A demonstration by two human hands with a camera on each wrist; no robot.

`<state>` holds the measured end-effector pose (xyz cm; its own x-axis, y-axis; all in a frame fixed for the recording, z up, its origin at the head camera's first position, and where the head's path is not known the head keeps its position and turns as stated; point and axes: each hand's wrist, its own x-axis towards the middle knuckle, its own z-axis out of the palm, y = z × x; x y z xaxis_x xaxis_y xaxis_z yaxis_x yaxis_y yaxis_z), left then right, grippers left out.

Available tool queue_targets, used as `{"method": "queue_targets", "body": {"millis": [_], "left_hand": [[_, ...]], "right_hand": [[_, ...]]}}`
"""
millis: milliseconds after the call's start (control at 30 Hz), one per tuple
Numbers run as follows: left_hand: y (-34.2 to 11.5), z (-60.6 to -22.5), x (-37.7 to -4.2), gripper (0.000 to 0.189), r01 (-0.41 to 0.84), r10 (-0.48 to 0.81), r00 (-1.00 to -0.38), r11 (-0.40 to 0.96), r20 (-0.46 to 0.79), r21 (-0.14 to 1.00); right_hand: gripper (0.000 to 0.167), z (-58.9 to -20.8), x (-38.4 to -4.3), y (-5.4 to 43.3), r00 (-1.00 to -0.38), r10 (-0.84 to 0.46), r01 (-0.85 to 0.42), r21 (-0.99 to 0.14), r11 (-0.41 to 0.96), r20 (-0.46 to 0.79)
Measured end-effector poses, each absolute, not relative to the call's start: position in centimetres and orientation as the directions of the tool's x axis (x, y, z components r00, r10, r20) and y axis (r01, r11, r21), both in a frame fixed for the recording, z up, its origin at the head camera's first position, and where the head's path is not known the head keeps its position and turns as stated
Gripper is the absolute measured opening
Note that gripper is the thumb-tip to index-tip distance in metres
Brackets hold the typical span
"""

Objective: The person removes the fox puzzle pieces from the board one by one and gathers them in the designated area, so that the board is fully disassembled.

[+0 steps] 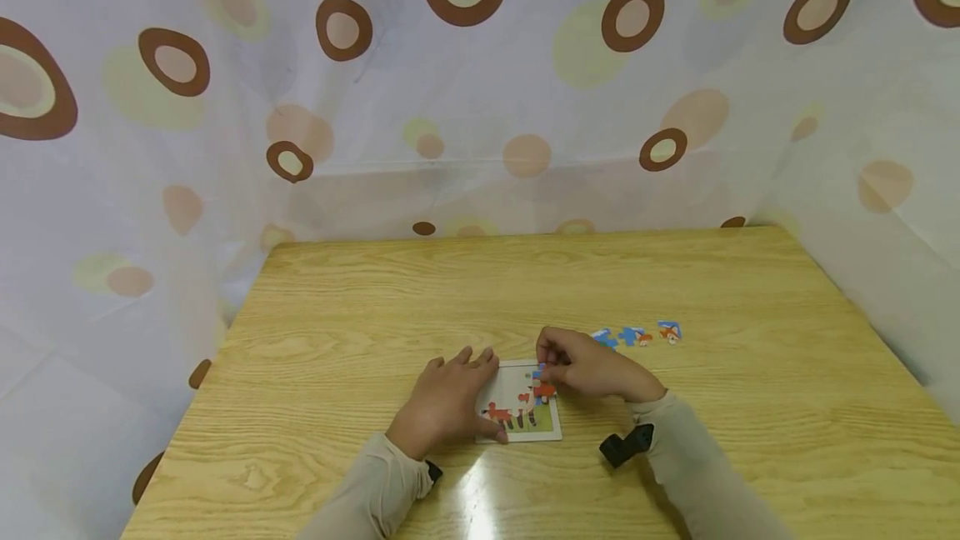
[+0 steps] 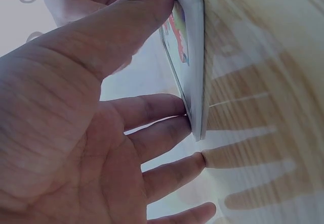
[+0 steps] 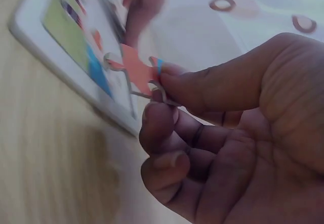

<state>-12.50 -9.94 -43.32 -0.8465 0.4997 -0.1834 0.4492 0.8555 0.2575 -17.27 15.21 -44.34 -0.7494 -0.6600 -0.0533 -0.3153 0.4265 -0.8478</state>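
A small jigsaw board [image 1: 557,433] with a white border lies on the table, its lower part filled with a red-and-green animal picture. My left hand [image 1: 448,400] rests along its left side; the thumb lies over the near edge, and in the left wrist view straight fingers [image 2: 162,133] touch the board's rim [image 2: 196,92]. Above the board's right side, my right hand [image 1: 592,367] pinches an orange jigsaw piece [image 3: 136,70] with a bit of blue between thumb and forefinger. That piece looks tilted in the right wrist view; whether it touches the board I cannot tell.
Beyond the right hand lie loose jigsaw pieces: one with an orange animal head [image 1: 670,332], a blue-and-orange one [image 1: 636,336] and a blue one [image 1: 604,338] partly behind the hand. The wooden table [image 1: 360,298] meets a dotted curtain [image 1: 480,107] at its back edge.
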Motion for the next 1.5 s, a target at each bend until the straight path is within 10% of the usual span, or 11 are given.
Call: {"method": "queue_targets", "body": {"millis": [1500], "left_hand": [[-10.1,-43.5,-12.5,0.106,0.467,0.51,-0.838,0.854,-0.195,0.229]], "right_hand": [[0.008,-42.2,-18.9,27.3,-0.839,-0.505,-0.162,-0.793,0.587,-0.202]]}}
